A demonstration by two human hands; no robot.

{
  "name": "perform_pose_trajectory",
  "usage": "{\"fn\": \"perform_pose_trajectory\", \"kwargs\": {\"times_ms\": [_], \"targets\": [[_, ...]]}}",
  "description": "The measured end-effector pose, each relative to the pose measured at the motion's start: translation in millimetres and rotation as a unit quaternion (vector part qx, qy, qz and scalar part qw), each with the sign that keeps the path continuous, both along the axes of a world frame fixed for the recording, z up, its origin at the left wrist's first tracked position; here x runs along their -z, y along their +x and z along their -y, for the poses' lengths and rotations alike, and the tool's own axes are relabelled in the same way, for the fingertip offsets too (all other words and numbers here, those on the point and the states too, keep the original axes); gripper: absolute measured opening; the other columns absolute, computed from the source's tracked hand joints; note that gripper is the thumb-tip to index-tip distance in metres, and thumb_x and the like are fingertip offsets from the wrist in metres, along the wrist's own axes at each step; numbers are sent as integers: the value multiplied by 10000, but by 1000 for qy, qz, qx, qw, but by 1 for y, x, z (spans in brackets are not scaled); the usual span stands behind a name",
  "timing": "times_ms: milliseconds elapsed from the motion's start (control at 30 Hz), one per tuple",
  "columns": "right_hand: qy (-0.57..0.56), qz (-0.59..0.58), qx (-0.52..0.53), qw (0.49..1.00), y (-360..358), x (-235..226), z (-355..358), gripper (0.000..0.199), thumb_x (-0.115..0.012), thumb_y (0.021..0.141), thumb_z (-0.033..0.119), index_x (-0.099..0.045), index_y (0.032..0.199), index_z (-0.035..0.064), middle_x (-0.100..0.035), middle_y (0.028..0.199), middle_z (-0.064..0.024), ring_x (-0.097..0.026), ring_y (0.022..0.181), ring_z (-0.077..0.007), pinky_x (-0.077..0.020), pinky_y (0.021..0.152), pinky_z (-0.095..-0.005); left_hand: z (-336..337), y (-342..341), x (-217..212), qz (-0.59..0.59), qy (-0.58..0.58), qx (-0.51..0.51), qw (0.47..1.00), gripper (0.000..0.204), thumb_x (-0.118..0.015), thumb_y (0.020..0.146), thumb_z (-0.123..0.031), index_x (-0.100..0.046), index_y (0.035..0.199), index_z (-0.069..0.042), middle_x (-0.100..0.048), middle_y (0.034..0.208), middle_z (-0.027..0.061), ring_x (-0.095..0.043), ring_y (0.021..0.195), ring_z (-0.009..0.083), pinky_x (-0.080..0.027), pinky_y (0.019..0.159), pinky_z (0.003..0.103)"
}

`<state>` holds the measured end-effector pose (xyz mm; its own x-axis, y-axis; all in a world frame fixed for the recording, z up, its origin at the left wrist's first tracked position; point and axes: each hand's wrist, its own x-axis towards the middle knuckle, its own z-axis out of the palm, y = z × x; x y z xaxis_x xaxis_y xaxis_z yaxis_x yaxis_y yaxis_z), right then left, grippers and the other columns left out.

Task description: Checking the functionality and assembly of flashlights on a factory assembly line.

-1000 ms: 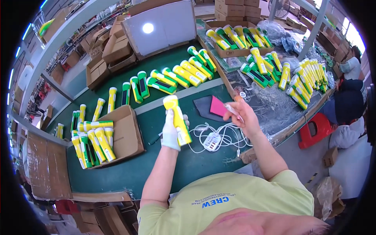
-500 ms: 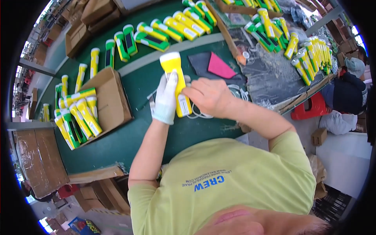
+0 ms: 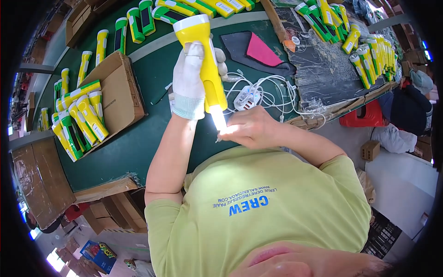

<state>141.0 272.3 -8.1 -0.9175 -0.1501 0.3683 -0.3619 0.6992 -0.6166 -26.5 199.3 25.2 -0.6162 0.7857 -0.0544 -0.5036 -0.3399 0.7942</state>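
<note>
A yellow flashlight (image 3: 210, 69) with a white head is held up over the green table (image 3: 166, 152), tilted, its head pointing to the far side. My left hand (image 3: 189, 76), in a white glove, is wrapped round its body. From the near end of the handle sticks out a brightly lit, glowing white section (image 3: 218, 119). My bare right hand (image 3: 251, 127) pinches the tip of that section with its fingers closed. Just beyond my right hand lies a white multi-port charger (image 3: 245, 98) with tangled white cables (image 3: 284, 94).
An open cardboard box (image 3: 121, 90) of yellow and green flashlights stands at the left. More flashlights (image 3: 140, 23) line the far side; others (image 3: 369, 64) lie in piles at the right. A pink cloth (image 3: 263, 51) rests on a dark one (image 3: 235, 46).
The flashlight and my left hand have come up closer to the view. The handle's near end now has a glowing section drawn out, and my right hand has moved down to its tip.
</note>
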Motion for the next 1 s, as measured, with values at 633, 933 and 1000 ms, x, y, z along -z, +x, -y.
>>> {"fn": "perform_pose_trajectory", "kwargs": {"times_ms": [633,933,1000], "targets": [[-357,45,161,919,-24,-53,-26,114,-648,885,40,-686,967,-29,-678,875,-43,-587,757,-43,-464,622,-204,32,31,25,146,10,130,981,781,-393,871,-746,-503,1210,-51,-542,840,10,-488,662,103,-394,566,245],[-123,-123,187,967,-25,-60,-11,75,-668,803,10,-653,877,11,-661,770,-78,-635,639,-173,-478,533,-267,43,53,17,-177,-54,-140,973,528,-590,931,-416,-428,1249,-27,-568,1076,100,-570,905,155,-480,790,295],[-24,-205,205,957,-26,-62,-6,108,-685,742,32,-618,823,56,-625,707,-70,-615,614,-255,-467,511,-332,41,58,12,-195,-57,-172,964,554,-656,902,-360,-422,1273,-22,-571,1078,94,-563,905,148,-470,804,286]]}}
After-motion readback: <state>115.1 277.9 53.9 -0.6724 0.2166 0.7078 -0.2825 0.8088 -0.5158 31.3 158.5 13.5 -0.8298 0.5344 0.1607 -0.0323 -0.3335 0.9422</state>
